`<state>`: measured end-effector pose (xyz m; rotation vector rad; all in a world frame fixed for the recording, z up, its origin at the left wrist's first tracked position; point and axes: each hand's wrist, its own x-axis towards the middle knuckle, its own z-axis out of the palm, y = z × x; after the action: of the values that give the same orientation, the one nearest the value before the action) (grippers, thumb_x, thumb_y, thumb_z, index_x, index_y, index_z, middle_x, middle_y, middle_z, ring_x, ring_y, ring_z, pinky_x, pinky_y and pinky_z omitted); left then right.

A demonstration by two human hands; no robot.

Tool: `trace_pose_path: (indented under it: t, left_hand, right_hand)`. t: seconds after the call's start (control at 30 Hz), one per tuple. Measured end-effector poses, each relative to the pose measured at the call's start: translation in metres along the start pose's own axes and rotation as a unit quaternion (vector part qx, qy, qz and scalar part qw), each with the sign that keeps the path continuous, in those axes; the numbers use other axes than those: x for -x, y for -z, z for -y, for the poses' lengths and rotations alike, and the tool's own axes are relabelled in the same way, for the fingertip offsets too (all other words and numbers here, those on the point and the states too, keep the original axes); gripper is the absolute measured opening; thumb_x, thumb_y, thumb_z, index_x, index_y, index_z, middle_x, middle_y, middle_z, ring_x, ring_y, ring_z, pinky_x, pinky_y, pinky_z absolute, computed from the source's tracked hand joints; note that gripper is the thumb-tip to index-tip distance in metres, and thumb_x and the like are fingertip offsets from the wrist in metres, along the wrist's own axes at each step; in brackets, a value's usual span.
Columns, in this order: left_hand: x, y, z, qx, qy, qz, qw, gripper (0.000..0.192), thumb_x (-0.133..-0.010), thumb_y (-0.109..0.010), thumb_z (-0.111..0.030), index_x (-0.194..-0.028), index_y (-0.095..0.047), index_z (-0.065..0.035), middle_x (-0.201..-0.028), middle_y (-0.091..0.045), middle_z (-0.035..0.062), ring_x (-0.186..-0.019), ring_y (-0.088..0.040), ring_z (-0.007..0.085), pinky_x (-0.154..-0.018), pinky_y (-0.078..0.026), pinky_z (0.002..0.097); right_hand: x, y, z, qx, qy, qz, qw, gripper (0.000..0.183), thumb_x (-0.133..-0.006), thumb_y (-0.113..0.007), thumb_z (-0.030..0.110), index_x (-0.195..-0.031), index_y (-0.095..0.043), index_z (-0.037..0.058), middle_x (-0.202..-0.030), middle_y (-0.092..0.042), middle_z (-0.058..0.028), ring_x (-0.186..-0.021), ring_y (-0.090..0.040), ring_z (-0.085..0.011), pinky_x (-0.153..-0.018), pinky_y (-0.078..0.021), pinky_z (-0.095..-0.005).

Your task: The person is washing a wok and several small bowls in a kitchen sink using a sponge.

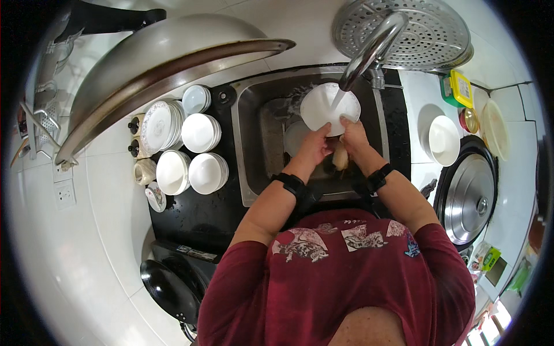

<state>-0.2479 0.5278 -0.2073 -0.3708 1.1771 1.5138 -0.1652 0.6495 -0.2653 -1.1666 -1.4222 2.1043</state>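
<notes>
Both my hands hold a white plate [325, 106] over the metal sink [247, 142], under water running from the curved chrome faucet [372, 47]. My left hand [315, 146] grips the plate's near left edge. On its near right edge is my right hand [354, 133], the thumb on the upper face. Below the right hand shows a pale tan object [341, 158], perhaps a loofah or a cloth; whether the hand touches it I cannot tell. Another dish [296, 137] lies in the sink, partly hidden behind the plate and my left hand.
Left of the sink stand stacked plates [156, 126] and stacked white bowls [207, 173]. A large wok [173, 56] hangs at upper left. Behind the faucet leans a perforated steamer tray [415, 34]. To the right are a white bowl [444, 140] and a lidded pot [469, 199].
</notes>
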Motion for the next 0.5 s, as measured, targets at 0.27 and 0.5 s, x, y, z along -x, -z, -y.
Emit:
trace_pose_path:
  t: [0.27, 0.5]
  left_hand:
    - [0.019, 0.009, -0.053, -0.227, -0.095, -0.018, 0.969, 0.035, -0.094, -0.049, -0.031, -0.101, -0.060, 0.0006, -0.081, -0.063, 0.0098, -0.068, -0.060, 0.0186, -0.058, -0.048, 0.0335]
    - [0.026, 0.034, -0.062, -0.772, -0.337, -0.132, 0.522, 0.016, -0.079, -0.057, -0.013, -0.085, -0.061, 0.0011, -0.082, -0.064, 0.0199, -0.075, -0.065, 0.0342, -0.065, -0.053, 0.0413]
  right_hand:
    - [0.035, -0.006, 0.083, 0.015, -0.135, 0.199, 0.971, 0.035, -0.087, -0.061, 0.024, -0.113, -0.054, 0.0016, -0.093, -0.058, -0.0072, -0.077, -0.054, -0.0175, -0.064, -0.0439, -0.0337]
    - [0.023, 0.009, 0.048, 0.372, 0.107, 0.346, 0.855, 0.034, -0.088, -0.056, 0.017, -0.116, -0.051, -0.0006, -0.099, -0.058, -0.0128, -0.081, -0.056, -0.0219, -0.069, -0.0460, -0.0339]
